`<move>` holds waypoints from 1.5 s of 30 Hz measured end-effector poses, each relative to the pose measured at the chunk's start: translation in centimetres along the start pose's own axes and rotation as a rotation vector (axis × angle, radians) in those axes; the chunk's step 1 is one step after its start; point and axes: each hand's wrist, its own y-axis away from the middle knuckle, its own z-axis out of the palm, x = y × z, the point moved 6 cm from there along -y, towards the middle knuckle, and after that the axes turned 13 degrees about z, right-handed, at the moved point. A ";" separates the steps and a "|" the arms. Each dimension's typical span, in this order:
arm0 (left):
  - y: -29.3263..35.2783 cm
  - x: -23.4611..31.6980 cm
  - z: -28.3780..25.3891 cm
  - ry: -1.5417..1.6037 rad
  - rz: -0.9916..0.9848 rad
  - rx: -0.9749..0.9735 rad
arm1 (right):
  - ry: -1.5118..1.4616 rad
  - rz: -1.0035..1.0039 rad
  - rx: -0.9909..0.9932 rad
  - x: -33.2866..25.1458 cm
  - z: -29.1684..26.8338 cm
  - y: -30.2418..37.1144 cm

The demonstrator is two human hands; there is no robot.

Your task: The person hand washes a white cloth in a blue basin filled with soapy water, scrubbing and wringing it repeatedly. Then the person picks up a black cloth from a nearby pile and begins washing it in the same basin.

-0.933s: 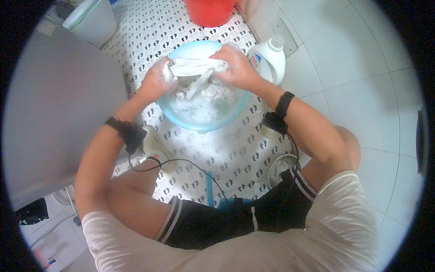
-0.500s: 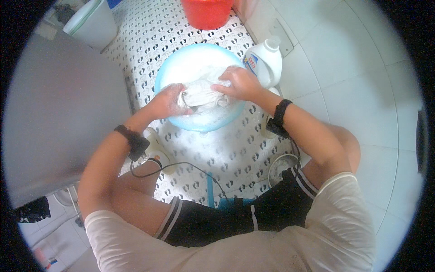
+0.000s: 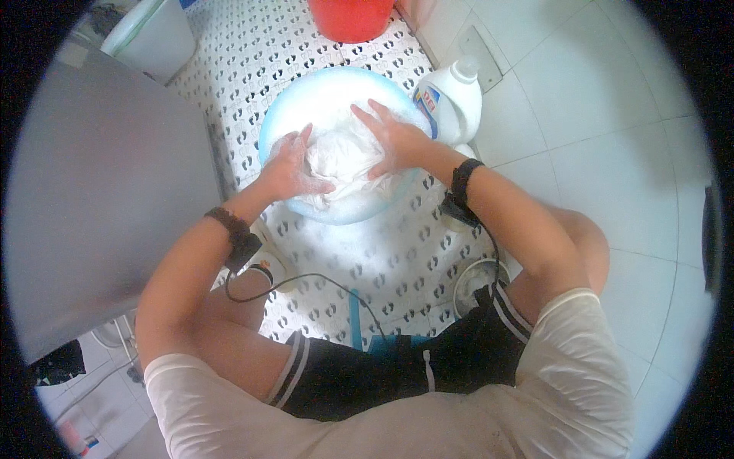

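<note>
Both hands down in a pale blue basin [image 3: 269, 131] at about 12 o'clock, pressing a wet white cloth [image 3: 344, 157] that lies bunched in soapy water at the basin's middle. Left hand [image 3: 289, 167] on the cloth's 9 o'clock side, fingers spread and laid flat, pressing rather than clenching. Right hand [image 3: 394, 140] on the 3 o'clock side, fingers likewise splayed and resting over the folds, not closed around anything. A dark band on each wrist, with a thin black cable [image 3: 321, 279] trailing from the left one across the mat.

Judging by its look: soft, limp, soaked through, so heavier than when dry and likely slippery with suds. Best taken by gathering a thick fold at each side, not by a single thin edge, which would probably slide out or stretch. Basin probably heavy with water and apt to slop if tipped.

Around it: a white mat [image 3: 382, 245] printed with small dark footprints beneath the basin; a white detergent bottle [image 3: 456, 99] just beside the rim at 2 o'clock, near the right wrist and easy to knock; a red bucket [image 3: 350, 17] past the basin at 12 o'clock; a white bin [image 3: 153, 38] at 10 o'clock; a grey panel [image 3: 99, 183] filling 9 o'clock.
</note>
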 end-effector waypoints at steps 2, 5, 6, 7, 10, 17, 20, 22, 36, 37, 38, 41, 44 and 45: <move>-0.3 -1.2 0.8 0.113 -0.017 0.027 | -0.022 0.010 -0.029 0.3 0.4 -0.8; -1.0 -2.9 1.9 0.107 -0.058 -0.028 | -0.032 0.025 -0.092 1.0 1.5 -1.8; -1.3 -3.5 2.1 0.108 -0.061 -0.031 | -0.054 0.028 -0.090 1.2 1.9 -2.0; -1.6 -4.1 2.2 0.150 -0.047 -0.029 | -0.076 0.030 -0.088 1.3 2.3 -2.3; -3.0 -4.5 2.5 0.191 -0.033 -0.038 | -0.235 -0.029 -0.098 2.0 2.7 -2.9; -3.8 -5.4 2.7 0.121 -0.089 -0.067 | -0.315 -0.013 -0.042 2.1 4.1 -4.2; -4.5 -6.1 3.0 0.126 0.002 -0.005 | -0.264 -0.086 -0.030 1.7 4.5 -5.7; -4.3 -6.6 3.4 0.153 0.031 0.038 | -0.209 -0.012 -0.089 1.7 5.5 -6.4; -4.7 -6.5 5.5 0.262 0.107 0.120 | -0.249 0.077 -0.105 0.6 7.0 -6.6; -4.9 -6.3 6.1 0.181 0.069 0.096 | -0.218 0.094 -0.064 1.0 7.2 -6.6; -5.1 -6.4 6.5 0.097 0.029 0.073 | -0.217 0.095 -0.064 1.1 7.5 -6.7; -5.2 -6.4 6.8 0.053 0.035 0.133 | -0.117 0.136 -0.088 1.3 8.3 -7.2; -4.8 -7.1 7.5 -0.006 -0.127 0.023 | -0.080 0.107 -0.108 0.2 7.9 -7.0; -4.7 -6.9 7.5 -0.006 -0.130 0.022 | -0.036 0.139 -0.140 -0.2 7.9 -6.9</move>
